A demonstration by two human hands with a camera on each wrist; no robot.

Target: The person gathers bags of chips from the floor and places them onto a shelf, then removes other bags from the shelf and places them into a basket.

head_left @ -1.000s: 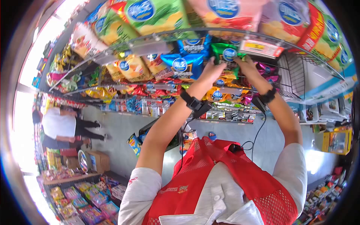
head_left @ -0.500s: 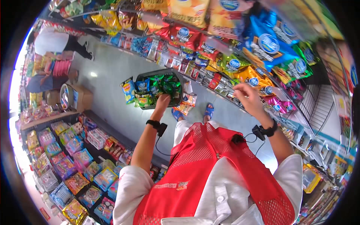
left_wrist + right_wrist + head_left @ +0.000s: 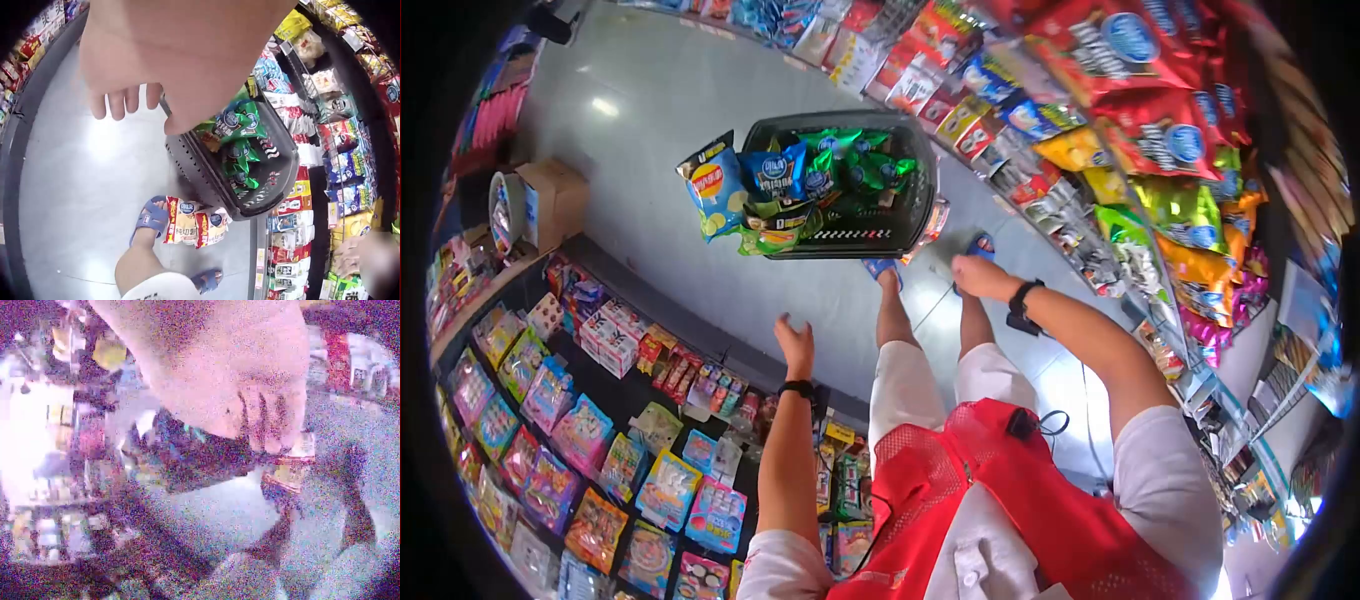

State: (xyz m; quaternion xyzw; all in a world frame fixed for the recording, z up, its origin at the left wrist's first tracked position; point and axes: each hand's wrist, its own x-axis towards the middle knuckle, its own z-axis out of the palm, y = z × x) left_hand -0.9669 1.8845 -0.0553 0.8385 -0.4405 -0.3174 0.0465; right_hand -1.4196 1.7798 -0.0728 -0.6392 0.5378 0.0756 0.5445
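Note:
A black basket point(image 3: 840, 248), also in the left wrist view point(image 3: 215, 190), holds several green bags point(image 3: 880, 172) and a blue bag point(image 3: 775, 172); a blue-and-yellow chip bag point(image 3: 712, 190) leans out over its left end. Below and left of the basket in the head view, my left hand point(image 3: 796, 345) is empty, its fingers apart; from the wrist it looks large point(image 3: 181, 62). My right hand point(image 3: 985, 278) hangs below the basket's right end, near one foot, fingers loosely curled, with nothing seen in it. The right wrist view of this hand point(image 3: 250, 394) is very noisy.
Shelves of snack bags point(image 3: 1190, 230) run along the right. A low display of colourful packets point(image 3: 600, 460) fills the lower left, with a cardboard box point(image 3: 555, 205) beyond it. Two red-and-white bags point(image 3: 194, 226) lie beside a sandalled foot point(image 3: 152, 219).
Both hands were at the shelf bags; then my left hand was in the basket. It has since drawn back, and my right hand has moved down from the shelf. The head view has tilted down.

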